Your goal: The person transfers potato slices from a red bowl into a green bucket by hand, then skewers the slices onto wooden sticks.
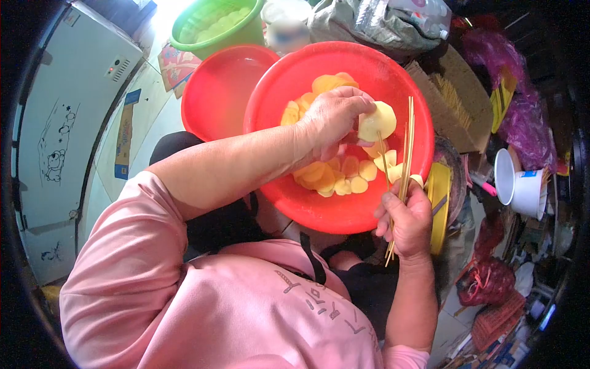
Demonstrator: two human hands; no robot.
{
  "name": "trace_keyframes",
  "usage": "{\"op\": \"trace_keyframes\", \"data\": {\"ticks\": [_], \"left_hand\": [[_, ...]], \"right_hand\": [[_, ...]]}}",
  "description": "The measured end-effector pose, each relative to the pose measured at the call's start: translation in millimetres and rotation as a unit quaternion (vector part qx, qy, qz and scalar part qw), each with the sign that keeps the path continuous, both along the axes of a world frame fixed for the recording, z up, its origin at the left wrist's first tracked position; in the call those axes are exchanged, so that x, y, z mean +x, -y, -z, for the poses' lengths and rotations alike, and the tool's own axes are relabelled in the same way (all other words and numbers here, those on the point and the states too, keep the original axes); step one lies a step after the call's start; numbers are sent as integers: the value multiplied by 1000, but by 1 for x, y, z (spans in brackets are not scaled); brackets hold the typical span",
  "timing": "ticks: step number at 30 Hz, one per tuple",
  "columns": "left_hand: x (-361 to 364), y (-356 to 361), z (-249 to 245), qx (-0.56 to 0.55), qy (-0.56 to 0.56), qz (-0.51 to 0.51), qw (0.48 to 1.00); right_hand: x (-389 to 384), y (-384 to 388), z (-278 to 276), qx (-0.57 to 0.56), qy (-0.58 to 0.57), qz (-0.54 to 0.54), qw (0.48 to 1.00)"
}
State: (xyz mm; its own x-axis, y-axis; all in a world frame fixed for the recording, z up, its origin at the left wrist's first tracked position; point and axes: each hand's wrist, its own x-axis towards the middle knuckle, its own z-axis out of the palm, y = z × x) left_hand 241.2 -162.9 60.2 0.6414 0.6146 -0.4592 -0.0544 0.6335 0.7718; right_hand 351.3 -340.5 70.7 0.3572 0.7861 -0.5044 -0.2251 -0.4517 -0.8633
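My left hand [338, 120] pinches a round, pale yellow potato slice [378, 120] by its edge, above a large red basin [341, 218]. Several thin bamboo skewers [408, 141] are gripped in my right hand [407, 220] at the basin's right rim. One skewer [384, 161] leans away from the bunch, its upper end right at the lower part of the slice. More potato slices [351, 167] lie in the basin under my hands, partly hidden by my left hand and wrist.
A second red basin [212, 92] stands at the left, with a green tub [215, 38] of pale slices behind it. A cardboard box [461, 104] and a yellow container [437, 203] are at the right. White bowls [527, 190] sit farther right. A white appliance [74, 111] stands far left.
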Motion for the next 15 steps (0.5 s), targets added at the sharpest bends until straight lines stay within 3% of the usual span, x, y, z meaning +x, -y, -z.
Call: {"op": "trace_keyframes", "data": {"ticks": [1, 5, 13, 15], "left_hand": [[1, 0, 1, -14, 16, -32, 999], [-1, -5, 5, -27, 63, -6, 998], [0, 9, 12, 59, -31, 165, 984], [2, 3, 12, 57, -32, 144, 988]], "right_hand": [[-1, 0, -1, 4, -3, 2, 1000], [-3, 1, -1, 13, -1, 9, 1000], [-6, -3, 0, 30, 8, 36, 999], [-6, -4, -1, 26, 2, 43, 999]]}}
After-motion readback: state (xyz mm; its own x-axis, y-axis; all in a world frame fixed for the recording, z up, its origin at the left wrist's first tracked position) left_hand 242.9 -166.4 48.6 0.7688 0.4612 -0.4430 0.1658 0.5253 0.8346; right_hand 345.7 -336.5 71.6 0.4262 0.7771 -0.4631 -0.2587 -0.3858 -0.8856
